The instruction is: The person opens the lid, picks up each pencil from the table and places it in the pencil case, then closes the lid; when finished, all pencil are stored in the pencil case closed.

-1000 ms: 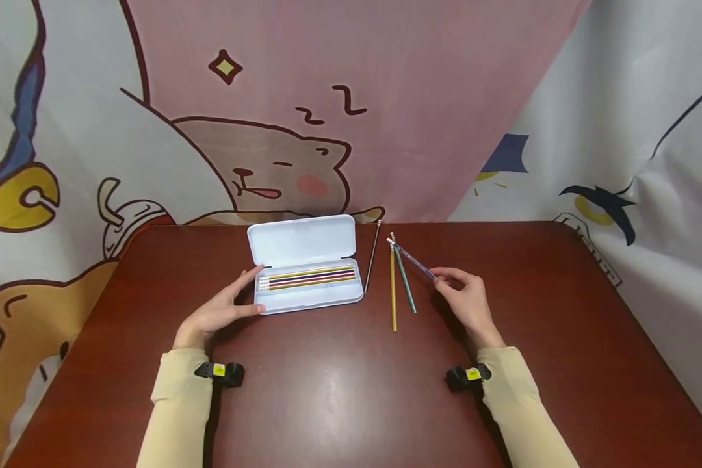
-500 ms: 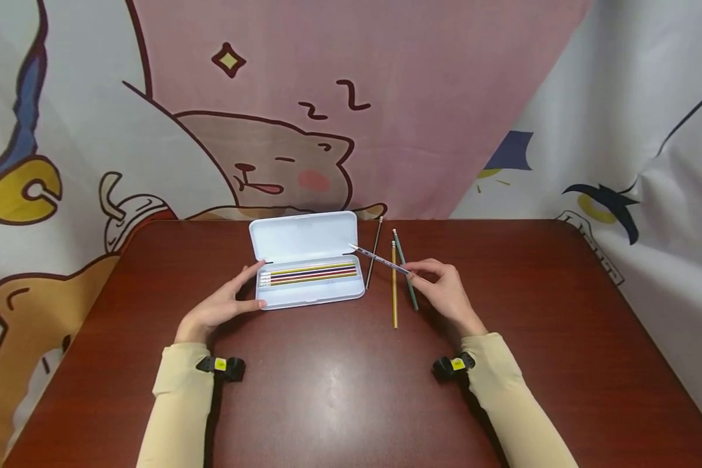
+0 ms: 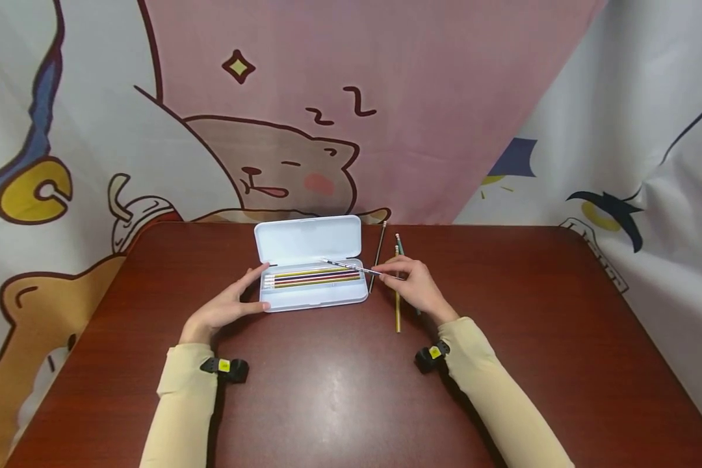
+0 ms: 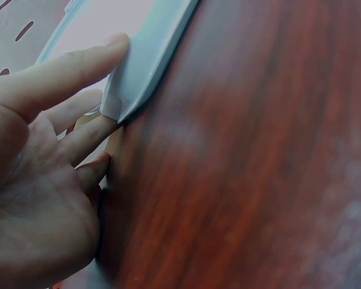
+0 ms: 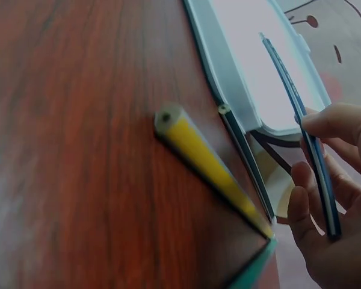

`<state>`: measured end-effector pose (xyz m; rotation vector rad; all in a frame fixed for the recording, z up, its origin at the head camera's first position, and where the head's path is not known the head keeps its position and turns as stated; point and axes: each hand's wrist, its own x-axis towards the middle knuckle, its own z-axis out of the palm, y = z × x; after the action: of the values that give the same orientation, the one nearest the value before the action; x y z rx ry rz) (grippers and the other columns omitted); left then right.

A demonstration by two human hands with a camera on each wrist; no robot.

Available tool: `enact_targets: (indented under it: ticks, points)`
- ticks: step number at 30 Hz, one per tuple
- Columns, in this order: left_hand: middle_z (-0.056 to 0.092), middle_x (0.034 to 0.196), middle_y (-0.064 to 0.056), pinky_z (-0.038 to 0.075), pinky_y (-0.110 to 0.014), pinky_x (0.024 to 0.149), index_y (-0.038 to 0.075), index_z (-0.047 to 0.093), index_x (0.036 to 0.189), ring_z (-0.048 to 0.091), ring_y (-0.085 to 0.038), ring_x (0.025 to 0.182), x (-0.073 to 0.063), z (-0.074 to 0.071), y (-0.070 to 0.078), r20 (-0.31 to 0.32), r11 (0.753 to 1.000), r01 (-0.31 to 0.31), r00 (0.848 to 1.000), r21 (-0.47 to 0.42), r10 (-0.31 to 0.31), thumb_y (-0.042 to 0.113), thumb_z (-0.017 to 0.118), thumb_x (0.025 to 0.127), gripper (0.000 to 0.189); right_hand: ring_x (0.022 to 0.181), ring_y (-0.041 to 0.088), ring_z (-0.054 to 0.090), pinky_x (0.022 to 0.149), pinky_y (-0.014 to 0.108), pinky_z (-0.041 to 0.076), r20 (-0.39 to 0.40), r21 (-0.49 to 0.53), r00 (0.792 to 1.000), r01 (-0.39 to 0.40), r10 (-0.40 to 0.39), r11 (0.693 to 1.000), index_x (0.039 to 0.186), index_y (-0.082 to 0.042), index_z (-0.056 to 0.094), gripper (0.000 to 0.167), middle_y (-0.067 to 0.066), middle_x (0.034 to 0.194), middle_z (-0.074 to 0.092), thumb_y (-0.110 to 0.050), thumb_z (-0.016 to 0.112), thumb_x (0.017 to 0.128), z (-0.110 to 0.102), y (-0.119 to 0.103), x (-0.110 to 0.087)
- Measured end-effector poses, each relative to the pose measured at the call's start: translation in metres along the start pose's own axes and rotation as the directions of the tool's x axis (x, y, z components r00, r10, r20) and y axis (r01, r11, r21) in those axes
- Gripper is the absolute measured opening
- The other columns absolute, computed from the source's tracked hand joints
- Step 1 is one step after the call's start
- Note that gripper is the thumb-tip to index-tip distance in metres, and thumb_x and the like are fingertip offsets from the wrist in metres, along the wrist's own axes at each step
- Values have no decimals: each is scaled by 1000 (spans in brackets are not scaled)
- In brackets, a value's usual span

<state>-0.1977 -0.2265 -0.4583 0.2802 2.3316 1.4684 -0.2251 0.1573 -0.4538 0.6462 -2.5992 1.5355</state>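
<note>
My left hand (image 3: pixel 228 307) grips the left end of a white pencil case (image 3: pixel 316 303), thumb at the front corner and forefinger near the hinge. The case lies with its lid (image 3: pixel 310 239) raised. Several striped pencils (image 3: pixel 316 278) lie side by side in its rear compartment, eraser ends to the left. In my right hand (image 3: pixel 412 284) a dark blue patterned pencil (image 3: pixel 351 266) is pinched between thumb and fingers, its eraser end pointing left above the case. The right wrist view shows that pencil (image 5: pixel 289 84) slanting across the white lid.
To the right of the case lie a dark pencil (image 3: pixel 379 244), a yellow pencil (image 3: pixel 398 318) and a green pencil (image 3: pixel 400 243), the last mostly hidden under my right hand. A printed cloth (image 3: pixel 421 130) hangs behind the brown table (image 3: pixel 322 403).
My right hand has carried the blue pencil leftward from beside the loose pencils to over the case. The left hand has kept its place on the case.
</note>
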Motion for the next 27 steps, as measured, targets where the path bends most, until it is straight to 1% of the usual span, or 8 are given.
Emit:
enact_targets:
  ticks: [4, 7, 12, 16, 23, 27]
  points:
    - [0, 159, -22, 1, -69, 105, 16, 24, 154, -8, -39, 144, 0, 0, -1, -2, 1000, 3, 1000, -2, -3, 15, 74, 84, 86, 86, 20, 58, 72, 32, 47, 42, -8, 999, 12, -12, 1000, 103, -3, 76, 19, 8, 93, 67, 1, 69, 86, 8, -2, 9]
    - [1, 159, -22, 1, -69, 105, 16, 24, 154, -8, -39, 144, 1, 0, -1, -5, 1000, 2, 1000, -1, -2, 15, 74, 84, 87, 87, 18, 58, 73, 29, 47, 58, -14, 998, 38, -37, 999, 101, -4, 76, 18, 5, 93, 67, 1, 69, 85, 15, -4, 17]
    - [1, 159, -21, 0, -68, 105, 16, 25, 154, -9, -38, 144, 1, 0, -3, -8, 1000, 4, 1000, -1, -4, 16, 75, 84, 86, 86, 18, 57, 68, 27, 45, 85, -29, 994, 70, -68, 997, 100, -4, 77, 19, 5, 93, 66, 2, 67, 85, 27, -11, 29]
    - [0, 159, -21, 0, -68, 105, 15, 25, 154, -9, -38, 144, 1, 0, -3, -7, 1000, 2, 1000, -3, -2, 15, 75, 84, 86, 87, 19, 56, 69, 30, 44, 117, -42, 990, 85, -80, 995, 100, -5, 77, 18, 4, 93, 67, 0, 67, 86, 37, -18, 37]
    - [1, 159, -21, 0, -67, 106, 15, 25, 154, -9, -37, 144, 0, 0, -3, -7, 1000, -9, 1000, -4, 9, 15, 74, 84, 86, 90, 20, 59, 79, 32, 44, 146, -73, 983, 125, -113, 990, 98, -6, 78, 17, 4, 91, 68, 0, 68, 85, 59, -25, 43]
    - [2, 159, -21, 0, -67, 106, 15, 25, 154, -9, -37, 144, -1, 0, -2, -7, 1000, -5, 1000, -7, 5, 16, 74, 84, 85, 89, 19, 61, 81, 31, 46, 164, -82, 977, 151, -137, 985, 97, -5, 77, 17, 5, 92, 69, 1, 68, 84, 68, -26, 45]
